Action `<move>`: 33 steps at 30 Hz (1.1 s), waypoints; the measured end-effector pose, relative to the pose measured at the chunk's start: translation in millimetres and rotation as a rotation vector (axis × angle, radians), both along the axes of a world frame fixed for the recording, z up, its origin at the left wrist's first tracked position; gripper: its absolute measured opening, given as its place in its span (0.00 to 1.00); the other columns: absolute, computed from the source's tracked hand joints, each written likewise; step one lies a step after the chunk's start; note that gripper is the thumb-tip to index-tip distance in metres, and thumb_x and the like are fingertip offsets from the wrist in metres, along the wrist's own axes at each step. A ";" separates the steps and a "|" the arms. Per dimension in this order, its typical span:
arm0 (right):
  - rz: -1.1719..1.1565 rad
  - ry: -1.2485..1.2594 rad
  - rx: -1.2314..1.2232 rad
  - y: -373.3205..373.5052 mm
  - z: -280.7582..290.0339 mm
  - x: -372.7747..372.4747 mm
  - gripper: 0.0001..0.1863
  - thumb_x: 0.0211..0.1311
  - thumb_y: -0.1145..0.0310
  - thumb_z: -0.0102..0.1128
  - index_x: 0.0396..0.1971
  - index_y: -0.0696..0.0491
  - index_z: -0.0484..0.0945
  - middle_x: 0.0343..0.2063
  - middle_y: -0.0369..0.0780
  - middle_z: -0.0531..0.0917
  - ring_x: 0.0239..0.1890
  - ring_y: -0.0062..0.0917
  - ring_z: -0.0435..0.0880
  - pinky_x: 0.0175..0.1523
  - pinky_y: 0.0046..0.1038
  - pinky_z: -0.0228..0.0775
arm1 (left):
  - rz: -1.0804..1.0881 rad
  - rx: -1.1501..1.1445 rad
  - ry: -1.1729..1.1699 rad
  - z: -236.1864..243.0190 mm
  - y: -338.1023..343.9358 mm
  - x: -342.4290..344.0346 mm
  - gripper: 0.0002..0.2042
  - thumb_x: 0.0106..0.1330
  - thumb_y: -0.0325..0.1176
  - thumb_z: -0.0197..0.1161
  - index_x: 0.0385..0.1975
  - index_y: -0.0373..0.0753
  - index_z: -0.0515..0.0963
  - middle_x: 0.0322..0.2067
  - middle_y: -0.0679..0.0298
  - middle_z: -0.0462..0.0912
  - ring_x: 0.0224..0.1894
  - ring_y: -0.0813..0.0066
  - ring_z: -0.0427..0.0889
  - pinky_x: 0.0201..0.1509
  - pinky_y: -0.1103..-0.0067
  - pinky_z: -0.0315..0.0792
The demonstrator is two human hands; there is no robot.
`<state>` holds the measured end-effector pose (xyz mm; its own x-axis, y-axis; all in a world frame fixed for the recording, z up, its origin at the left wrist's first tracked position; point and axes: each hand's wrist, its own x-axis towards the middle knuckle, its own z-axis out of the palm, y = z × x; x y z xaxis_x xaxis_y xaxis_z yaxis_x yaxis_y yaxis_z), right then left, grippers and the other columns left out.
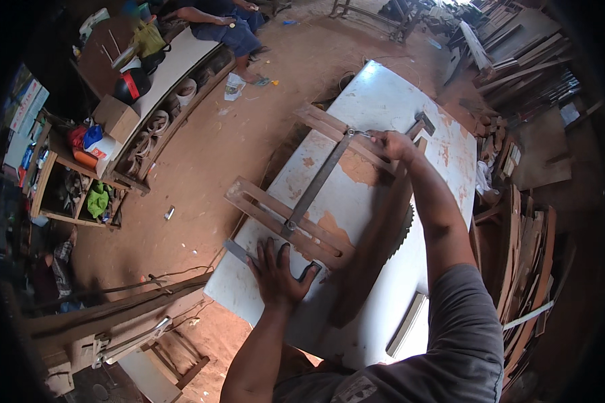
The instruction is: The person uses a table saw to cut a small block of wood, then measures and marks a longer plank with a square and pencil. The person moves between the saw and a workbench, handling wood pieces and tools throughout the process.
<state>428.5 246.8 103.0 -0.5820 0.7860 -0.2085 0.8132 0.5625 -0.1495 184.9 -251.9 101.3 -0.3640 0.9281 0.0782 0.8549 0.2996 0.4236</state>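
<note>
Wrench (364, 133), shiny metal, sat gripped in the right hand (395, 146) by a dark flat bar's (316, 185) end | left hand (277, 277) splayed wide over scuffed white tabletop (383, 101), slotted wood (265, 213) just ahead

A white desk (363, 94) with bare brown patches spans the middle of the frame; two wooden crosspieces (316, 230) overhang its left edge, beside a long dark board (370, 262) right of centre.
</note>
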 end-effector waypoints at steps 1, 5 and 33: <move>0.044 0.013 -0.012 11.4 -0.6 0.5 0.21 0.82 0.50 0.51 0.67 0.36 0.81 0.52 0.47 0.89 0.54 0.49 0.88 0.60 0.42 0.79 | 0.008 -0.013 0.003 1.7 0.7 0.0 0.44 0.61 0.67 0.68 0.69 0.40 0.71 0.76 0.40 0.60 0.82 0.37 0.50 0.79 0.32 0.40; 0.226 0.027 0.018 30.2 20.3 -24.5 0.20 0.82 0.53 0.52 0.66 0.35 0.81 0.52 0.46 0.89 0.53 0.48 0.88 0.58 0.43 0.79 | 0.055 -0.058 0.021 -4.9 -1.3 -2.8 0.43 0.61 0.68 0.67 0.68 0.42 0.72 0.76 0.43 0.61 0.83 0.39 0.50 0.80 0.33 0.40; 0.228 -0.190 0.587 23.9 13.4 -146.9 0.25 0.81 0.44 0.44 0.61 0.39 0.85 0.75 0.45 0.69 0.72 0.50 0.74 0.75 0.56 0.63 | 0.037 -0.081 -0.027 -5.5 0.1 -7.7 0.44 0.60 0.69 0.67 0.70 0.44 0.71 0.77 0.45 0.58 0.83 0.39 0.47 0.81 0.32 0.38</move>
<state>281.6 270.7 116.5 -0.7428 0.6617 0.1016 0.6459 0.6684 0.3687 177.1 -251.7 95.8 -0.3994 0.9167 -0.0071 0.8310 0.3654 0.4194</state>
